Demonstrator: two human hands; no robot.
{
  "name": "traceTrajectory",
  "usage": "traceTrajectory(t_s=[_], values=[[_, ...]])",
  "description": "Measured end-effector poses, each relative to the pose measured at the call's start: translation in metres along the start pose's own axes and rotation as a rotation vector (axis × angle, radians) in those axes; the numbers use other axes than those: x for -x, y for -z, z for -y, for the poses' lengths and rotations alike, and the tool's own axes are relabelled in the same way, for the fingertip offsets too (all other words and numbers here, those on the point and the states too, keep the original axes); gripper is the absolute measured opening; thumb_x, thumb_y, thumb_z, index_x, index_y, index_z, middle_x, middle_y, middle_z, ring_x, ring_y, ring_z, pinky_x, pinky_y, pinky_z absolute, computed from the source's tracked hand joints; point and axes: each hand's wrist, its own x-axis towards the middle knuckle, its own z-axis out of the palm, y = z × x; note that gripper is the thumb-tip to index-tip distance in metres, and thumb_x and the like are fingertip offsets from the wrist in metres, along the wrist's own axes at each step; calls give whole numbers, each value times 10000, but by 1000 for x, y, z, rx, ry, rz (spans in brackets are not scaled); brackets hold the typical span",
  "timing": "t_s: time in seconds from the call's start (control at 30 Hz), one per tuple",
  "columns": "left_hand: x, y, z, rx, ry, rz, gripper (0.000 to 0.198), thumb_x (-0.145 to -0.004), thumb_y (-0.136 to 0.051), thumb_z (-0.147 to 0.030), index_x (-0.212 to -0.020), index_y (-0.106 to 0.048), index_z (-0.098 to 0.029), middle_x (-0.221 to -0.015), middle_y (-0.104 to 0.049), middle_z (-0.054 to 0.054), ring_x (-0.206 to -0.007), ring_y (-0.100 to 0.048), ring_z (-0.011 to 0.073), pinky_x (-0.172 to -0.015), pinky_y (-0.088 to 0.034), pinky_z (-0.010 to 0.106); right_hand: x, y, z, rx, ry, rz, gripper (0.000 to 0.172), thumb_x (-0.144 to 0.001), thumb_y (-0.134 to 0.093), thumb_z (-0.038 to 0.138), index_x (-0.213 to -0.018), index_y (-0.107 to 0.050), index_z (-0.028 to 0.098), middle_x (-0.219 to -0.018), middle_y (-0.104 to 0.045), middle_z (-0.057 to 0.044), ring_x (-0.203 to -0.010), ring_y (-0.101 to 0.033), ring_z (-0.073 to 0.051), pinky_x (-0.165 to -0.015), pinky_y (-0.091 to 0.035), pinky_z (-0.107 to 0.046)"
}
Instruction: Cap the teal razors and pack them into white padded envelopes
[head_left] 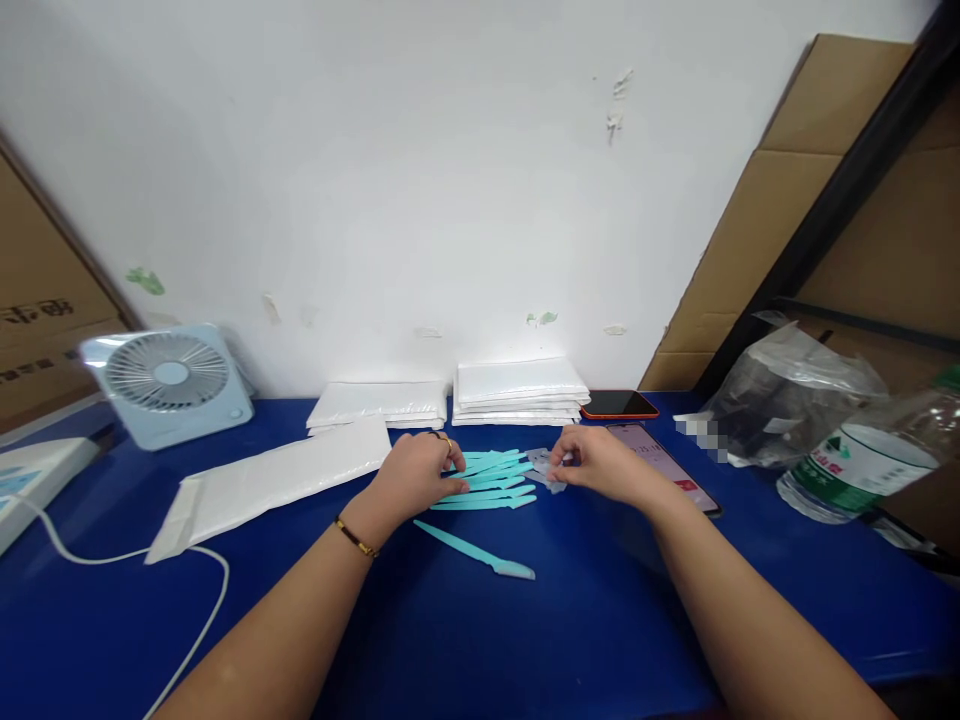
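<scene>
Several turquoise eyebrow razors lie side by side in a loose pile on the blue table. At their handle ends is my left hand, thumb and fingers closed in a pinch on a razor. Small clear plastic blade covers are heaped by the blade ends, just right of the pile. My right hand pinches one of these covers, which its fingers partly hide. Nearer to me, a single eyebrow razor lies apart, its pale blade end pointing right.
White padded envelopes are stacked against the wall, with another stack beside them. One long envelope lies left. A fan and white cable are farther left. Phones, a plastic bag and a bottle stand right.
</scene>
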Motion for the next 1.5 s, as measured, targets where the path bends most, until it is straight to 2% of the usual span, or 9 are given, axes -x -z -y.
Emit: traceTrajectory(t_s=[0.1,0.23,0.4,0.57,0.87,0.97,1.13,1.37,1.5], values=[[7,5,-4,74,-90,135,395,-543,-715,-528,-842,-675,-274,-808,-609,-23,-702,-552,144,-556,-340,225,2,4,2,-27,-1,1,196,-712,-626,367,-729,-658,175,-790,-625,-40,-699,-552,-154,-598,-381,-233],[16,1,-14,103,-197,338,241,-553,-736,-452,-700,-692,-267,-690,-619,-38,-622,-547,122,-520,-328,220,8,2,19,-107,99,199,252,-727,-610,427,-730,-667,181,-756,-617,-24,-657,-548,-140,-571,-391,-229],[15,-2,-16,61,-198,204,145,-681,-660,-383,-688,-673,-238,-679,-624,-28,-624,-540,119,-562,-334,235,13,-11,40,-301,123,379,333,-687,-662,358,-972,-591,202,-742,-618,-1,-625,-567,-129,-549,-417,-217],[8,0,-13,82,-143,133,168,-736,-598,-378,-740,-661,-222,-771,-622,1,-702,-546,134,-579,-342,229,9,-16,37,-461,65,222,88,-770,-538,255,-809,-537,175,-675,-597,1,-610,-588,-119,-558,-432,-212],[2,-9,-3,46,-77,45,265,-771,-549,-447,-889,-653,-233,-970,-611,31,-896,-547,184,-763,-400,273,0,2,-9,-286,-57,11,188,-735,-568,312,-847,-608,166,-653,-590,-3,-607,-558,-135,-556,-431,-237],[3,-16,-3,75,-125,16,555,-787,-487,-548,-1254,-460,-250,-1346,-415,72,-1217,-371,251,-978,-312,358,-2,2,-18,-119,-87,-81,187,-750,-537,272,-878,-646,189,-726,-631,-23,-655,-568,-155,-601,-439,-262],[11,-25,-15,81,-181,270,801,-775,-372,-673,-1416,-113,-270,-1493,-66,78,-1360,-31,300,-1065,-86,507,-10,-7,-23,-10,20,-157,254,-779,-468,131,-927,-665,193,-999,-649,-54,-926,-572,-197,-834,-426,-309],[26,-20,-34,140,-278,343,933,-680,-458,-726,-1417,-118,-265,-1487,-99,88,-1353,-91,312,-1075,-131,483,-23,-22,-25,84,108,-143,241,-829,-481,222,-966,-675,186,-986,-641,-69,-928,-563,-196,-828,-412,-296],[21,-15,-32,172,-284,213,745,-766,-426,-654,-1379,-274,-261,-1429,-314,73,-1306,-278,252,-1058,-231,389,-25,-23,-25,80,79,-118,183,-796,-535,239,-863,-698,190,-918,-644,-61,-857,-573,-181,-765,-413,-267]])
